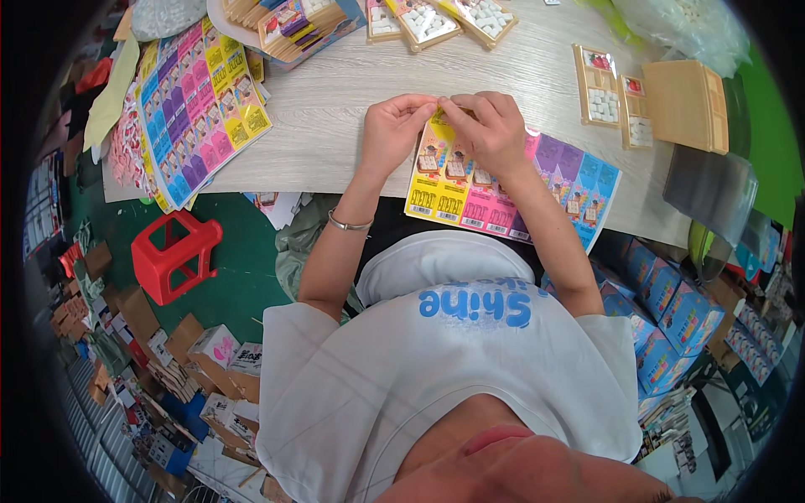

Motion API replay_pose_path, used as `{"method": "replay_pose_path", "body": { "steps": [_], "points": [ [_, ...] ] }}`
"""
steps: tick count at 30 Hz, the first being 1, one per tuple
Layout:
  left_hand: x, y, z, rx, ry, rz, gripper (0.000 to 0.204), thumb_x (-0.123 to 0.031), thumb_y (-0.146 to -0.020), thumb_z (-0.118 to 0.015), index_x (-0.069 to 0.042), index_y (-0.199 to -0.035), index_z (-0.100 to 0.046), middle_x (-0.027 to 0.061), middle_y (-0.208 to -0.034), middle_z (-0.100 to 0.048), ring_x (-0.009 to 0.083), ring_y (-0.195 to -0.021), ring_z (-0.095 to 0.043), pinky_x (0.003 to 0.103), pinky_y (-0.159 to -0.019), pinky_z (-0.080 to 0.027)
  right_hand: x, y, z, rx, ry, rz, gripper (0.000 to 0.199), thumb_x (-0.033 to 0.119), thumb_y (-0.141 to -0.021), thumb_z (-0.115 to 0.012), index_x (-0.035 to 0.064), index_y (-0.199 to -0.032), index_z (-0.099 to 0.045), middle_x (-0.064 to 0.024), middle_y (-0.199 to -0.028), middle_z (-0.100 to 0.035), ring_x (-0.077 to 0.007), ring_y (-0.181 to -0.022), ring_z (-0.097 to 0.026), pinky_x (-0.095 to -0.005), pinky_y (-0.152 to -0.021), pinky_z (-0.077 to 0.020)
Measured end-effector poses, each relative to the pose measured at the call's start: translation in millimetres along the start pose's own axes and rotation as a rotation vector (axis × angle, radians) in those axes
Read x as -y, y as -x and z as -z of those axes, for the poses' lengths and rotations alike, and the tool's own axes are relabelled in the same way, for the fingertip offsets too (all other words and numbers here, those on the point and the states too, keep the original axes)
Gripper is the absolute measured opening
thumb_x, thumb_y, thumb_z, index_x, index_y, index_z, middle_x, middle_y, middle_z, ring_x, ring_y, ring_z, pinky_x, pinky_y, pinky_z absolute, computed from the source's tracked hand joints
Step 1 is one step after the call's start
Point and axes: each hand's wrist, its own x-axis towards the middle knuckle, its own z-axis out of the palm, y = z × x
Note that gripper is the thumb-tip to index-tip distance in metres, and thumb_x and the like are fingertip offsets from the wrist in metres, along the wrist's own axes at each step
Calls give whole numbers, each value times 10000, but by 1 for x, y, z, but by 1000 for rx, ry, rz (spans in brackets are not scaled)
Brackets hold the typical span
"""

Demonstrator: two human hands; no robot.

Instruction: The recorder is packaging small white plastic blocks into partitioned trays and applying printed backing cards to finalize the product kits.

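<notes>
A colourful printed sheet, with yellow, pink, purple and blue columns of small pictures, lies slanted at the table's near edge, partly overhanging it. My left hand has thumb and forefinger pinched together at the sheet's upper left yellow corner. Right beside those fingertips, my right hand is closed in a pinch on the same corner, its palm and wrist covering part of the sheet's upper edge. Both sets of fingertips meet; anything small between them is too small to make out.
To the left lies a stack of similar sheets. At the back stand a box of filled trays and shallow trays with white pieces. On the right are two more trays, stacked tan trays and a clear bag. A red stool stands left.
</notes>
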Motion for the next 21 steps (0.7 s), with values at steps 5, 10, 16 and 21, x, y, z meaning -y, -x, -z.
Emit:
{"method": "replay_pose_path", "body": {
  "steps": [5,10,16,21],
  "points": [
    [4,-1,-3,-51,20,-9,154,-28,-970,-674,81,-1068,-722,97,-973,-750,87,-849,-690,211,-746,-569,4,-1,4,17,57,46,388,155,-717,-721,152,-1103,-765,41,-990,-693,-163,-850,-607,-318,-724,-472],
    [5,2,-4,-78,42,-23,141,-23,-975,-664,83,-1048,-721,102,-960,-749,89,-839,-693,206,-729,-569,6,3,0,3,-12,5,415,169,-704,-731,159,-1117,-765,55,-1018,-681,-169,-879,-600,-326,-744,-473],
    [5,4,-1,-74,64,-37,140,-21,-971,-668,80,-1051,-721,99,-966,-750,93,-852,-697,213,-737,-571,7,1,0,43,30,13,388,144,-722,-789,178,-1109,-768,59,-995,-682,-173,-867,-595,-327,-760,-471],
    [7,4,-1,-96,-20,-50,145,-29,-971,-666,73,-1061,-718,92,-965,-749,87,-853,-695,211,-745,-565,6,2,-5,-10,19,54,336,189,-714,-726,176,-1048,-755,64,-947,-671,-163,-861,-586,-333,-740,-463]
  ]
}}
